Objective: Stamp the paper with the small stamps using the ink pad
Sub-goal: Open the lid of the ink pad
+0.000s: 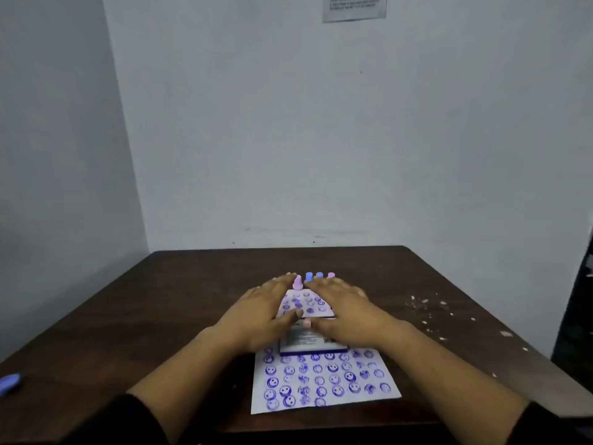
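A white paper (324,383) covered with rows of blue smiley stamp marks lies at the table's front middle. On its far end sits the ink pad (313,343), a flat box with a blue rim and a printed label, its stained lid (305,305) raised behind it. Several small stamps stand beyond it: a pink one (297,282), two blue ones (313,276) and another pink one (331,275). My left hand (260,311) and my right hand (348,311) lie flat, fingers spread, on either side of the ink pad, thumbs nearly meeting over it. Neither holds a stamp.
The dark wooden table (160,316) stands in a corner of white walls. White paper scraps (430,311) are scattered on its right side. A blue object (9,382) lies at the left edge. A printed notice (354,6) hangs on the back wall.
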Demonstrator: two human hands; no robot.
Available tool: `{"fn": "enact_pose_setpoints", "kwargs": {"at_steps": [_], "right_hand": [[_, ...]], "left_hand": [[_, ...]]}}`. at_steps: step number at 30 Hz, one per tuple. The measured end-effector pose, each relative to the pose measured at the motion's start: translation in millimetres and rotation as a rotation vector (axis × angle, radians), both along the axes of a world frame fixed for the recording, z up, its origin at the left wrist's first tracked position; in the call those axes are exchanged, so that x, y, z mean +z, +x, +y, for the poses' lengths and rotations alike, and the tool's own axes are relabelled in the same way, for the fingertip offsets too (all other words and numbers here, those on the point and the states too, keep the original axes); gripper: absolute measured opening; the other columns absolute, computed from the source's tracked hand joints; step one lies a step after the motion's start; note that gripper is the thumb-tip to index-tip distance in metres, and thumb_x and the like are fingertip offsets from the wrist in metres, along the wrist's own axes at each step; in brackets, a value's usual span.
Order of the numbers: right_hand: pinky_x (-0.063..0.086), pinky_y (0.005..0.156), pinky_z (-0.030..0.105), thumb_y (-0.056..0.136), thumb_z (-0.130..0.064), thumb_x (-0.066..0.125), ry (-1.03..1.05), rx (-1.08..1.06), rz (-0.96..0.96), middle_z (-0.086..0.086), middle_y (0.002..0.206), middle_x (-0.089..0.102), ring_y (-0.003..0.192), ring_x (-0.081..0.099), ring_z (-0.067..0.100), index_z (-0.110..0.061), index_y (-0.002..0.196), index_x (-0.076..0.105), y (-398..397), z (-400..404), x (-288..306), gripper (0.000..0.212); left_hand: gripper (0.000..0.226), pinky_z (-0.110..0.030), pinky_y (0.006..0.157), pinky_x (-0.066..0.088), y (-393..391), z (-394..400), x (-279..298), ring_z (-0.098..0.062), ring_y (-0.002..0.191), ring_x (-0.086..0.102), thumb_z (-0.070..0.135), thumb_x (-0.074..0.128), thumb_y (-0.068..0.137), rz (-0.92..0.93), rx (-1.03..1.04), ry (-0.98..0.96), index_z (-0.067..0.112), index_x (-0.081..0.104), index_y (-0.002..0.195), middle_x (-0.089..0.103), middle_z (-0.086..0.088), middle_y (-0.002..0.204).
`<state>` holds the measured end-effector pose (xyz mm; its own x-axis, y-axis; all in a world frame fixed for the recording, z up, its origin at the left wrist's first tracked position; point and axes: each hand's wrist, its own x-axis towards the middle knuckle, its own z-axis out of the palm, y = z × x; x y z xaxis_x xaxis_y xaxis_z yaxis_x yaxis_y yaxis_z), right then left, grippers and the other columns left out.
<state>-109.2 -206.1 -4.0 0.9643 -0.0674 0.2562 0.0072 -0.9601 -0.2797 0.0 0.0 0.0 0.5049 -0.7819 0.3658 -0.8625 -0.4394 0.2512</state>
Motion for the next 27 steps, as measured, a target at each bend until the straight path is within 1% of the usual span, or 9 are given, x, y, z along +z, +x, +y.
{"fn": "enact_pose_setpoints", "kwargs": {"at_steps": [3,6,9,10,11,14,18,22,27], "right_hand": [[0.019,0.130,0.047,0.093,-0.074,0.056,0.046,0.076,0.099,-0.015,0.173,0.034,0.161,0.024,0.010,-0.041,0.164,0.033,-6,2,-8,0.082],[0.028,0.128,0.041,0.085,-0.079,0.058,0.151,0.090,0.135,-0.016,0.165,0.047,0.154,0.038,0.009,-0.042,0.159,0.044,-11,3,-16,0.084],[0.036,0.124,0.036,0.078,-0.077,0.068,0.209,0.111,0.111,-0.020,0.155,0.057,0.144,0.048,0.003,-0.045,0.151,0.055,-15,1,-18,0.080],[0.036,0.124,0.036,0.078,-0.073,0.071,0.211,0.119,0.106,-0.020,0.154,0.057,0.143,0.048,0.002,-0.045,0.148,0.058,-16,0,-20,0.077],[0.035,0.125,0.036,0.080,-0.069,0.075,0.211,0.123,0.094,-0.019,0.155,0.057,0.144,0.047,0.002,-0.044,0.147,0.060,-18,-1,-22,0.073],[0.033,0.126,0.035,0.084,-0.055,0.083,0.208,0.123,0.086,-0.017,0.156,0.055,0.146,0.045,0.004,-0.044,0.144,0.064,-22,-9,-25,0.064],[0.042,0.119,0.031,0.084,-0.039,0.090,0.292,0.127,0.092,-0.014,0.145,0.062,0.134,0.055,0.004,-0.041,0.139,0.070,-28,-17,-21,0.058],[0.046,0.115,0.031,0.082,-0.036,0.092,0.324,0.129,0.097,-0.012,0.142,0.064,0.132,0.059,0.009,-0.041,0.136,0.072,-28,-19,-18,0.058],[0.053,0.102,0.022,0.078,-0.038,0.094,0.428,0.121,0.110,-0.018,0.137,0.066,0.122,0.065,0.003,-0.048,0.127,0.074,-26,-23,-20,0.054]], "left_hand": [[0.074,-0.033,0.121,0.021,-6,4,-13,-0.010,0.150,0.025,0.065,0.041,0.097,0.053,-0.031,0.059,0.033,0.020,0.160,0.027,0.010,0.166],[0.075,-0.035,0.119,0.027,-9,8,-25,-0.011,0.146,0.032,0.071,0.039,0.095,0.110,-0.036,0.086,0.033,0.028,0.158,0.032,0.012,0.163],[0.069,-0.034,0.106,0.042,-11,12,-30,-0.008,0.126,0.051,0.073,0.043,0.093,0.149,-0.078,0.054,0.032,0.043,0.148,0.053,0.014,0.144],[0.067,-0.034,0.103,0.043,-12,14,-31,-0.007,0.121,0.053,0.072,0.044,0.092,0.143,-0.087,0.057,0.031,0.046,0.145,0.056,0.014,0.138],[0.067,-0.034,0.104,0.043,-12,15,-32,-0.006,0.120,0.051,0.071,0.046,0.091,0.133,-0.088,0.062,0.030,0.047,0.144,0.056,0.014,0.137],[0.074,-0.030,0.110,0.035,-9,19,-35,-0.006,0.131,0.038,0.069,0.054,0.087,0.110,-0.080,0.087,0.031,0.044,0.149,0.048,0.014,0.147],[0.076,-0.029,0.109,0.035,-3,20,-37,-0.004,0.128,0.035,0.064,0.064,0.081,0.173,-0.073,0.061,0.033,0.045,0.147,0.047,0.016,0.146],[0.084,-0.028,0.107,0.036,0,20,-38,-0.002,0.127,0.034,0.070,0.065,0.074,0.210,-0.042,0.055,0.034,0.044,0.147,0.048,0.019,0.140],[0.088,-0.028,0.105,0.037,0,21,-38,-0.001,0.125,0.035,0.074,0.065,0.072,0.224,-0.030,0.056,0.035,0.043,0.148,0.048,0.021,0.135]]}}
